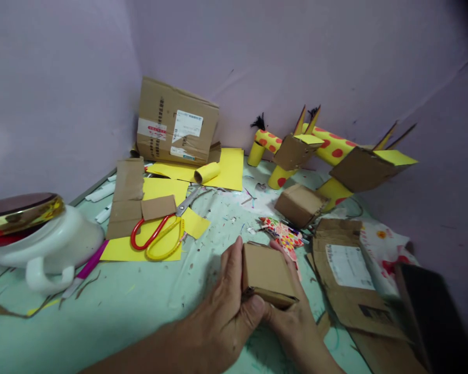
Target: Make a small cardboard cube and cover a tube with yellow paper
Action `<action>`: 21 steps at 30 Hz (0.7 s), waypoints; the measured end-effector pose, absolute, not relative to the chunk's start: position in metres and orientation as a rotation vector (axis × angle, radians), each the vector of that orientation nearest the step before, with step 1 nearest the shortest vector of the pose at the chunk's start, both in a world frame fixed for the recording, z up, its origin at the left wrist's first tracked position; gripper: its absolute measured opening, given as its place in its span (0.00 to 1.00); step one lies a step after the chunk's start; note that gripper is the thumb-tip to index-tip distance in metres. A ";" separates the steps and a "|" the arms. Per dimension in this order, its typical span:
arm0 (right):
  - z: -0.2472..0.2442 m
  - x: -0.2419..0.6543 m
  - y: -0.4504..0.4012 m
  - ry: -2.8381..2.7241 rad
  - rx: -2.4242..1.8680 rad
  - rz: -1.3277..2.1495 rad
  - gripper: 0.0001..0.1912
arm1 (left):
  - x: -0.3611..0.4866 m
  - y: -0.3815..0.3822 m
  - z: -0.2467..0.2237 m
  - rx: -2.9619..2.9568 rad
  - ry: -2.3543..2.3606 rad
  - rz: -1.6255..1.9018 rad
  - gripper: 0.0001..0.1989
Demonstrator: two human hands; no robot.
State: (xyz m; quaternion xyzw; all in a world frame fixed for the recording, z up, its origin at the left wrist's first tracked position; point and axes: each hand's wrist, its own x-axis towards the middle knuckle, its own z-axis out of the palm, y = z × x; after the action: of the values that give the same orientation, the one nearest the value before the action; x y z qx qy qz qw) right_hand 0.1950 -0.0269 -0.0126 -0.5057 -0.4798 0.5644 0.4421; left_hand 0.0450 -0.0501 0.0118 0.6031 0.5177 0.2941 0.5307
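Observation:
A small brown cardboard box is held between both hands, just above the pale green tabletop. My left hand presses its left side, with the thumb along the near edge. On the right side, my right hand wraps round the box, and most of its fingers are hidden. Beyond the hands lies a floral-patterned piece. A second small cardboard box sits behind it. Scissors with one red and one yellow handle loop rest on yellow paper to the left.
Two spotted yellow giraffe figures of card and paper tubes stand at the back right. A large shipping box leans on the wall. At left are a white cup and a purple cutter. Flattened cardboard lies at right.

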 end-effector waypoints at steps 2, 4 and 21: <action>-0.010 0.193 -0.027 -1.182 -1.270 1.390 0.57 | 0.048 -0.053 0.011 1.403 1.226 0.771 0.38; -0.008 0.191 -0.028 -1.172 -1.285 1.385 0.58 | 0.051 -0.055 0.008 1.367 1.211 0.858 0.37; -0.007 0.185 -0.026 -1.009 -1.055 1.649 0.50 | 0.059 -0.045 -0.025 1.062 0.993 1.166 0.36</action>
State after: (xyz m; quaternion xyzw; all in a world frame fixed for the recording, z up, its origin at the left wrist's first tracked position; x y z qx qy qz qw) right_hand 0.1849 -0.0255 -0.0067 -0.4272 -0.4084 0.6677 0.4526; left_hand 0.0587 -0.0455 -0.0252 0.4574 0.4278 0.5023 0.5962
